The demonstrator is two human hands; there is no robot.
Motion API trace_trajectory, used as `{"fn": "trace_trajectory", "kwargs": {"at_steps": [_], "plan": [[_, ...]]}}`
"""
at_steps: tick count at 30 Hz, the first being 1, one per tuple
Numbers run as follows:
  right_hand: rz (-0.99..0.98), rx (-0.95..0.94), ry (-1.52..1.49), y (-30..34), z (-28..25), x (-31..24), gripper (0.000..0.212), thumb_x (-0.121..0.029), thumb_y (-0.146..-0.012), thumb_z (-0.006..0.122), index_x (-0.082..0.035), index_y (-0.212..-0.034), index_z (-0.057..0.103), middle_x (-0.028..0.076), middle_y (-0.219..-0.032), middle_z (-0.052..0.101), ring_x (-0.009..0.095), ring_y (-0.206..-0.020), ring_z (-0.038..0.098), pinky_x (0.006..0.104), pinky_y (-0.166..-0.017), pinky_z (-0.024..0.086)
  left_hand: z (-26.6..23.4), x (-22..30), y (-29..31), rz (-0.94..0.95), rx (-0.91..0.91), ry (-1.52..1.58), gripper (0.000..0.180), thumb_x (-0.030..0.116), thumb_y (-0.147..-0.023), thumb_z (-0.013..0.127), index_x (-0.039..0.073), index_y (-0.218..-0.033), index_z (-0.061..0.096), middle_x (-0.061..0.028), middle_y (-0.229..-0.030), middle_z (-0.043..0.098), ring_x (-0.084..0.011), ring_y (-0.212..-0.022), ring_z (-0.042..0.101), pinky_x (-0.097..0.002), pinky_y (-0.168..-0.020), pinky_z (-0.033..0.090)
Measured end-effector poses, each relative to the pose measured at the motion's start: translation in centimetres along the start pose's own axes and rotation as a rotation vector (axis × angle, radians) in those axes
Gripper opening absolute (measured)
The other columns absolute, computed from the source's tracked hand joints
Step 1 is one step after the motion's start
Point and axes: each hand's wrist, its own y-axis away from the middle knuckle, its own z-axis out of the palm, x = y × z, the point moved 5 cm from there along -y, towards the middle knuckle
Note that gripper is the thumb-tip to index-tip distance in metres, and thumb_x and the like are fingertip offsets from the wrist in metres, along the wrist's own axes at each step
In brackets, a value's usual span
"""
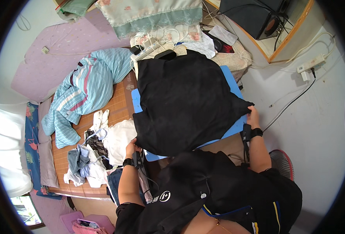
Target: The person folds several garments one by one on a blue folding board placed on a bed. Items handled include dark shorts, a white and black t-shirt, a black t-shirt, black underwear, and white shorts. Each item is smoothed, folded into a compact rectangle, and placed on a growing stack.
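A black garment (184, 101) lies spread over a blue tabletop (231, 78) in front of me, covering most of it. Its exact cut cannot be made out; the cloth is mostly flat with soft creases. My left hand (131, 149) is closed on its near left corner, just past the table's edge. At the right, my right hand (253, 117) pinches a pointed end of the same cloth, which is drawn outward. Both hands have their fingers partly hidden by the fabric. Dark bands with small devices sit on both wrists.
Left of the table, a bed with a brown mat (120, 101) bears a pile of loose clothes (96, 150) and a blue striped quilt (88, 84). Behind the garment lie a power strip (147, 50) and cables. A pink storage box (88, 222) stands lower left.
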Motion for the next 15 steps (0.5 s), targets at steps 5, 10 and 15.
{"fn": "trace_trajectory", "kwargs": {"at_steps": [5, 10, 15], "plan": [[0.221, -0.026, -0.198, 0.3, 1.0, 1.3, 0.015, -0.015, -0.070, 0.063, -0.007, -0.076, 0.051, 0.004, -0.070, 0.048, 0.018, -0.057, 0.046, 0.0307, -0.049, 0.037, 0.0, 2.0, 0.4, 0.116, -0.061, 0.220, 0.017, 0.016, -0.081, 0.048, 0.002, -0.090, 0.053, -0.0091, -0.086, 0.059, -0.0240, -0.083, 0.056, -0.0364, -0.076, 0.048], [0.173, -0.029, 0.127, -4.8, -6.0, 4.1, 0.014, -0.013, -0.071, 0.062, -0.004, -0.080, 0.054, 0.006, -0.075, 0.055, 0.019, -0.064, 0.052, 0.0300, -0.052, 0.042, 1.3, 5.4, 3.4, 0.496, 0.078, -0.088, 0.011, 0.015, -0.080, 0.051, 0.004, -0.082, 0.049, -0.0032, -0.076, 0.051, -0.0143, -0.069, 0.049, -0.0288, -0.059, 0.043], [-0.287, 0.105, 0.134, -1.1, -0.5, -1.4, 0.002, -0.006, -0.075, 0.057, -0.004, -0.075, 0.056, 0.009, -0.086, 0.059, 0.020, -0.078, 0.054, 0.0276, -0.065, 0.045, 8.9, 9.0, 11.2, 1.068, -0.019, -0.542, 0.021, 0.011, -0.084, 0.049, -0.003, -0.099, 0.048, -0.0086, -0.091, 0.055, -0.0161, -0.082, 0.050, -0.0271, -0.075, 0.040]]}}
